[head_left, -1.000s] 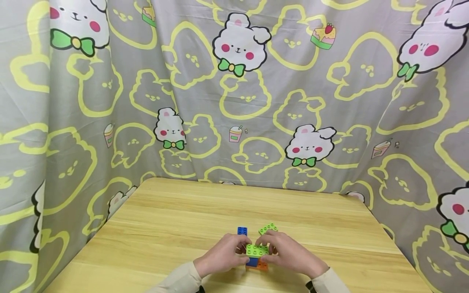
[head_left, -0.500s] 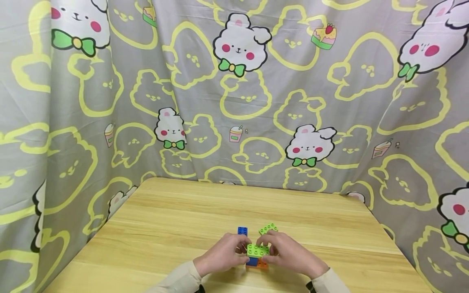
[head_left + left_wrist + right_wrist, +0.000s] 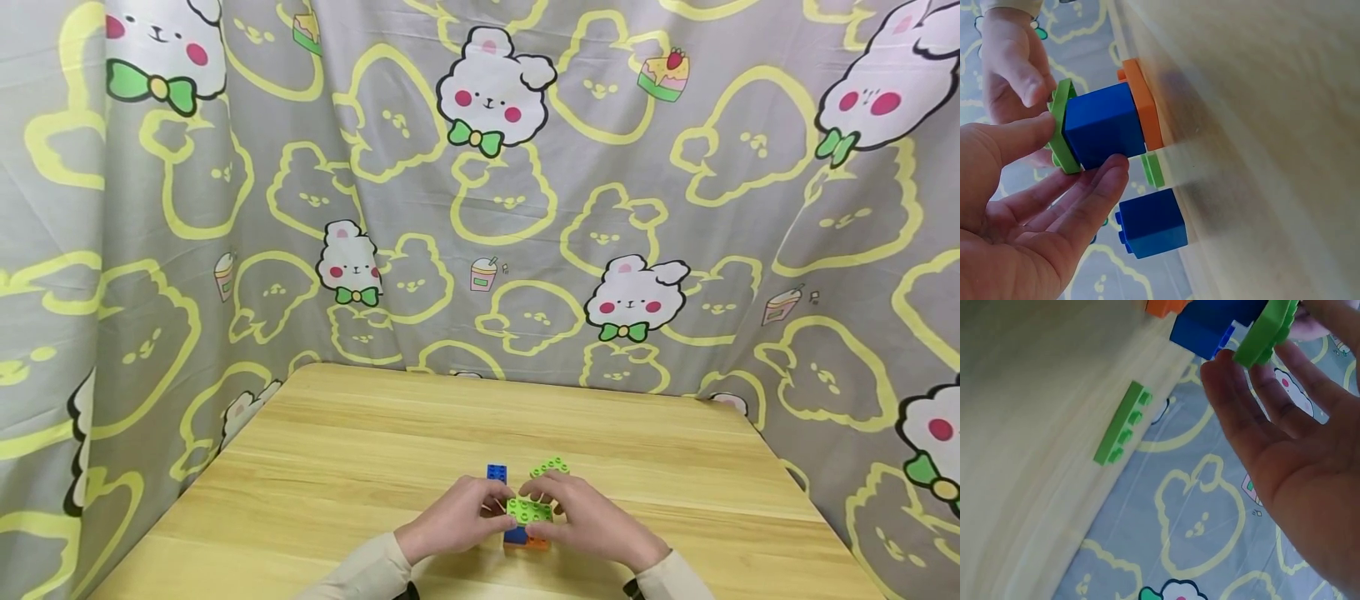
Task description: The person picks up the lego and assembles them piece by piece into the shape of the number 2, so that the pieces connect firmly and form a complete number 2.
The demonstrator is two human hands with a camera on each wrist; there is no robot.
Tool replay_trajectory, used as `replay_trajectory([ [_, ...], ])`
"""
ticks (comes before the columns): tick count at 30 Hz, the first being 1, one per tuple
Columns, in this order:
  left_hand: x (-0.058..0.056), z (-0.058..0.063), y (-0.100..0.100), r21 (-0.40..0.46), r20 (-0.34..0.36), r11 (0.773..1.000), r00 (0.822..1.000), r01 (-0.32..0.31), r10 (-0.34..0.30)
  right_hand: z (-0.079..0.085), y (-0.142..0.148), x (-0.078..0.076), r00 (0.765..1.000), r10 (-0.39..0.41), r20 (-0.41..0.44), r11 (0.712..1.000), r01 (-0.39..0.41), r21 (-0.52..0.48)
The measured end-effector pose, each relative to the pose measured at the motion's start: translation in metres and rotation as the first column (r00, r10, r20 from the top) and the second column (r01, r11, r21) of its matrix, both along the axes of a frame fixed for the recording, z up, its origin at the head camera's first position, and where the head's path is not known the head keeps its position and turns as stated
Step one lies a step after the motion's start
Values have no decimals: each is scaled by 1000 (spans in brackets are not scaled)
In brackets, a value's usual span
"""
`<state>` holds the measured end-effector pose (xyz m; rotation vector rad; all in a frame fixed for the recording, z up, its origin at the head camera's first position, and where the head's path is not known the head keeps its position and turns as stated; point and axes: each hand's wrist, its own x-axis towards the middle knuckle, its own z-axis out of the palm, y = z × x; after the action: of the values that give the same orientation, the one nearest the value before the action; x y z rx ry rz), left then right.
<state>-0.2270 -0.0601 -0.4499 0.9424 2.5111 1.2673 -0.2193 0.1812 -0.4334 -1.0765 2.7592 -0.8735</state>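
A small stack of toy building bricks stands at the table's front: an orange brick (image 3: pixel 1142 105) below, a blue brick (image 3: pixel 1105 127) in the middle, and a flat light-green brick (image 3: pixel 529 511) on top. My left hand (image 3: pixel 459 521) pinches the green brick between thumb and fingers, some fingertips lying along the blue brick. My right hand (image 3: pixel 592 521) is at the stack's right side, its fingers loosely extended around the green brick, with the thumb in front. In the right wrist view some blue studs show beside the tilted green brick.
Behind the stack, a separate blue brick (image 3: pixel 497 472) stands on the wooden table (image 3: pixel 360 450) to the left. Another light-green brick (image 3: pixel 550 467) lies to the right. A patterned curtain (image 3: pixel 420 208) surrounds the table's far edges.
The green top brick has shifted very slightly right. My right thumb has moved left across the front of the stack and its fingers have loosened a little. My left hand has barely moved.
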Motion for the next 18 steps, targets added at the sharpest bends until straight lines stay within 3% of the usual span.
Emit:
replay_trajectory([
  [4, 1, 0, 1, 24, 21, 1000, 1000, -4, 3, -3, -3, -1, 1000, 15, 18, 999, -14, -37],
  [18, 0, 1, -1, 49, 45, 999, 999, -5, 2, -7, -6, -3, 1000, -3, 1, 1000, 3, -28],
])
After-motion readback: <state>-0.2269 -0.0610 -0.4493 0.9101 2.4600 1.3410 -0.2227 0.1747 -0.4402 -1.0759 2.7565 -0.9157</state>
